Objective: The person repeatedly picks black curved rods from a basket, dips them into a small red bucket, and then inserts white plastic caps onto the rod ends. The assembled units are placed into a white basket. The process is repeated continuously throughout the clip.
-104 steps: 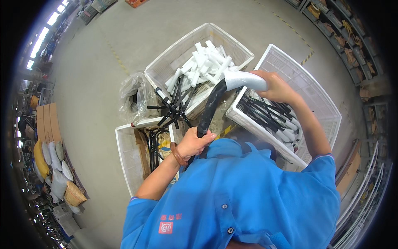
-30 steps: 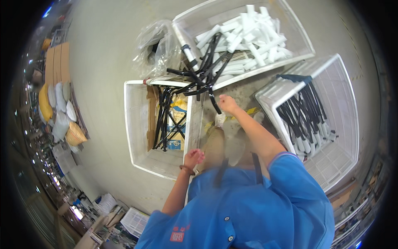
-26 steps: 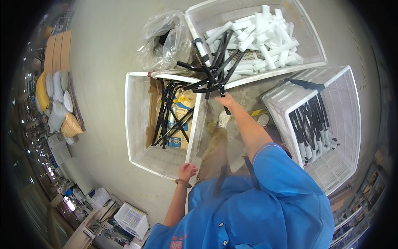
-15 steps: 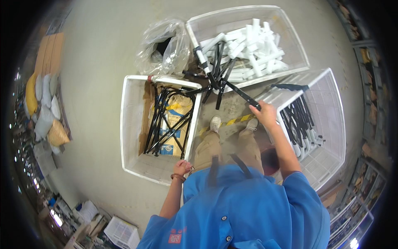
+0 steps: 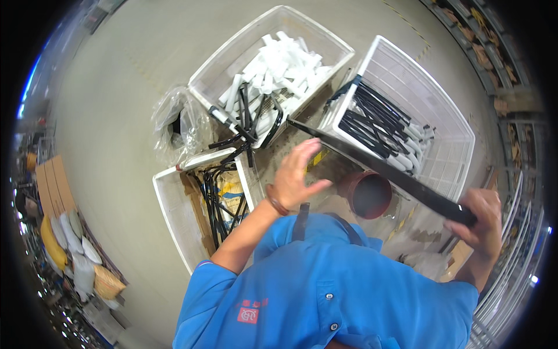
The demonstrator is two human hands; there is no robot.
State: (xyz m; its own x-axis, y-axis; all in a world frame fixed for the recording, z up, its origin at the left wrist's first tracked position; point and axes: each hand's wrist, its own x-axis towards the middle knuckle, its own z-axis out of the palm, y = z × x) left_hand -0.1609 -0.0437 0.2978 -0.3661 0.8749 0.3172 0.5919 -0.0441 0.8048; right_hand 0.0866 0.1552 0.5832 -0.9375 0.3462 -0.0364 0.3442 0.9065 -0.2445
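My right hand (image 5: 479, 224) grips the near end of a long black bar (image 5: 401, 177). The bar slants away to the left, over the edge of the right crate, and its far end lies near the corner of the far crate. My left hand (image 5: 296, 174) is raised with its fingers spread and holds nothing, a little short of the bar's far part. Several short black bent tubes (image 5: 247, 116) stick out over the near corner of the far white crate (image 5: 332, 63), among white pieces (image 5: 285, 64).
The right white crate (image 5: 468, 139) holds black tubes with white ends (image 5: 378, 113). Black frames (image 5: 212, 195) lie in the left crate (image 5: 168, 212). A red bucket (image 5: 347, 187) stands near my legs. A clear plastic bag (image 5: 197, 125) is at far left, with metal shelving (image 5: 517, 134) on the right.
My right hand has drawn the black bar right and toward me. My left hand has risen from beside the left crate and opened. The view has turned to the right.
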